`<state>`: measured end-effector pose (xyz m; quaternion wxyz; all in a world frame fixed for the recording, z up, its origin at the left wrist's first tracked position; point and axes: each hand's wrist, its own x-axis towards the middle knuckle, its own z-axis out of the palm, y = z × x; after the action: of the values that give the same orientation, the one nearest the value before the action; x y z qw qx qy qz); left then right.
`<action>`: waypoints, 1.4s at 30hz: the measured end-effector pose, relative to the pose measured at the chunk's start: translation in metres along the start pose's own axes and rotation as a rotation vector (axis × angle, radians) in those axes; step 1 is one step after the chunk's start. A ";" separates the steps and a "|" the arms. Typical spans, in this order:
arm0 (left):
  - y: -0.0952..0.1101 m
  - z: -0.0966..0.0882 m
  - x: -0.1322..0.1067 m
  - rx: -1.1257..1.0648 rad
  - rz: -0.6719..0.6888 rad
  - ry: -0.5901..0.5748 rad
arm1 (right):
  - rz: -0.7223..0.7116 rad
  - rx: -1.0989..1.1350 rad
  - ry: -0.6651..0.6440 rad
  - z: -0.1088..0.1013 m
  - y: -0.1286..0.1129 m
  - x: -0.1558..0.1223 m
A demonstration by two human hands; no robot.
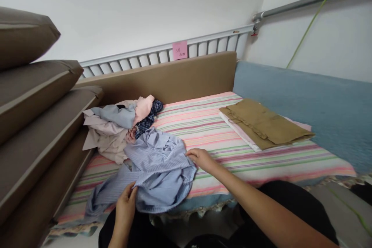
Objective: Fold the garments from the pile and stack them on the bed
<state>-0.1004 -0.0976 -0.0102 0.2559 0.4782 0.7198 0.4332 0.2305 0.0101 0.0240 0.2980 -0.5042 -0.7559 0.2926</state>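
Note:
A crumpled light blue striped shirt (157,166) lies on the striped bed sheet (209,124) in front of me. My left hand (126,201) pinches its lower edge near the bed's front. My right hand (200,157) grips the shirt's right side, fingers closed on the cloth. A heap of unfolded clothes (122,128) in grey, pink, beige and dark check sits just behind the shirt.
Folded khaki trousers (261,124) rest on folded pale garments at the right. Brown cushions (37,104) are stacked at the left. A brown board (174,73) and a white rail run along the back wall. A blue blanket (305,100) covers the right side.

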 end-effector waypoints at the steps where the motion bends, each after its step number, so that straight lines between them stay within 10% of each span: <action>1: -0.003 0.000 -0.001 0.008 -0.002 -0.008 | -0.007 -0.032 -0.001 0.000 -0.003 0.004; 15: 0.011 -0.014 -0.031 -0.054 0.131 -0.022 | -0.276 -0.350 -0.341 0.060 -0.044 0.067; 22: 0.073 -0.037 -0.019 0.038 0.360 0.043 | -0.284 -0.181 -0.150 -0.019 -0.055 0.043; 28: 0.134 0.012 0.008 -0.014 0.591 0.021 | -0.226 -0.008 0.427 -0.077 -0.043 -0.032; 33: 0.126 0.046 0.014 -0.074 0.607 -0.040 | -0.106 -0.050 0.024 -0.066 -0.016 -0.064; 42: 0.098 0.023 -0.002 -0.042 0.539 -0.039 | -0.230 -0.049 -0.065 -0.032 -0.020 -0.033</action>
<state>-0.0360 -0.0746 0.0638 0.1548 0.6556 0.5523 0.4912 0.2527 -0.0231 0.0544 0.2926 -0.4115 -0.8249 0.2543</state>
